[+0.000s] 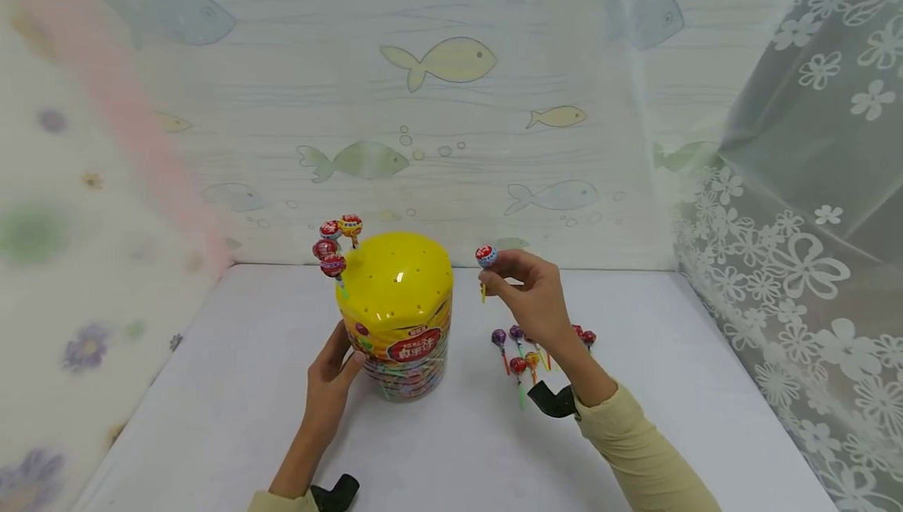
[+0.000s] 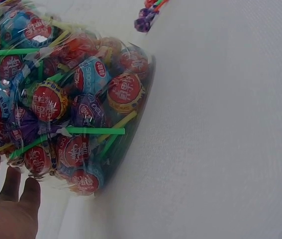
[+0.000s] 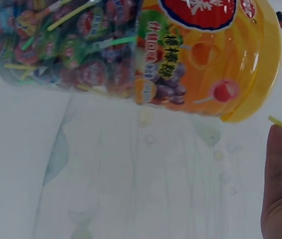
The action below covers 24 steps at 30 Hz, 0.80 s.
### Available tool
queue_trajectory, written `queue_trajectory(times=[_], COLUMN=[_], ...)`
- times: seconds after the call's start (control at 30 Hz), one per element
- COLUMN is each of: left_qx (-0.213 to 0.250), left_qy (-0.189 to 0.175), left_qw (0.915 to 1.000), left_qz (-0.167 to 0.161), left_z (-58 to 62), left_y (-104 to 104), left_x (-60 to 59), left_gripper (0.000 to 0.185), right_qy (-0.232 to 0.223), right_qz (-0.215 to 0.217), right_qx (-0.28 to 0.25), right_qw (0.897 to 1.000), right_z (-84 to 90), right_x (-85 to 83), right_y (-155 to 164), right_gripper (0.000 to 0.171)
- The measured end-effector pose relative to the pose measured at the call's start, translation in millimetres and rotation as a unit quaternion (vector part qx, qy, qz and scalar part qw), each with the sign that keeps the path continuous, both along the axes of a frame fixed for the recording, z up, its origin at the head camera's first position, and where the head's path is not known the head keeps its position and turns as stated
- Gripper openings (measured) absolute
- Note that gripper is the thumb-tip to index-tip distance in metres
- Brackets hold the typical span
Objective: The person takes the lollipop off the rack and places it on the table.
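Note:
A clear jar [image 1: 405, 377] packed with wrapped lollipops stands upright, its yellow lid [image 1: 398, 281] dotted with small holes. Several lollipops [image 1: 330, 249] stick up from holes at the lid's left edge. My left hand [image 1: 330, 377] holds the jar's left side, thumb in front and other fingers partly hidden behind it; the left wrist view shows fingertips against the clear wall. To the right of the lid, my right hand [image 1: 532, 292] pinches a lollipop with a blue and red wrapper [image 1: 486, 256]. Its yellow stick [image 3: 281, 124] points down, apart from the jar.
Several loose lollipops [image 1: 518, 365] lie on the white table [image 1: 451, 457] below my right forearm, partly covered by it. A fish-patterned curtain [image 1: 451, 128] hangs behind the table. Flowered lace [image 1: 797, 277] borders the right side.

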<state>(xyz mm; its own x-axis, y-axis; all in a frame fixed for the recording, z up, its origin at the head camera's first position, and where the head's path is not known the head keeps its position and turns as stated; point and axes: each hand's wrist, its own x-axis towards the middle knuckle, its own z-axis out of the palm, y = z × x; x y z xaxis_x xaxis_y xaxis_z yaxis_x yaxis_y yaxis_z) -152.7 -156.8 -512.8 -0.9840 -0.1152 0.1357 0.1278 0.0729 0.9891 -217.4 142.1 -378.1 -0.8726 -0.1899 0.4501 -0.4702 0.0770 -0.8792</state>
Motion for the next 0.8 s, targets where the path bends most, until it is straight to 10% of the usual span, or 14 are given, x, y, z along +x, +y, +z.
queue_trajectory(times=[0.8], left_qx=[0.006], left_qy=[0.011], left_qw=[0.9999], left_qz=[-0.005], left_z=[-0.1], left_y=[-0.6], left_x=[1.2], left_gripper=[0.063], right_qy=[-0.114], right_qz=[-0.033], right_qx=[0.020], right_qw=[0.993], right_z=[-75.7], right_x=[16.0], right_y=[41.5], right_gripper=[0.020])
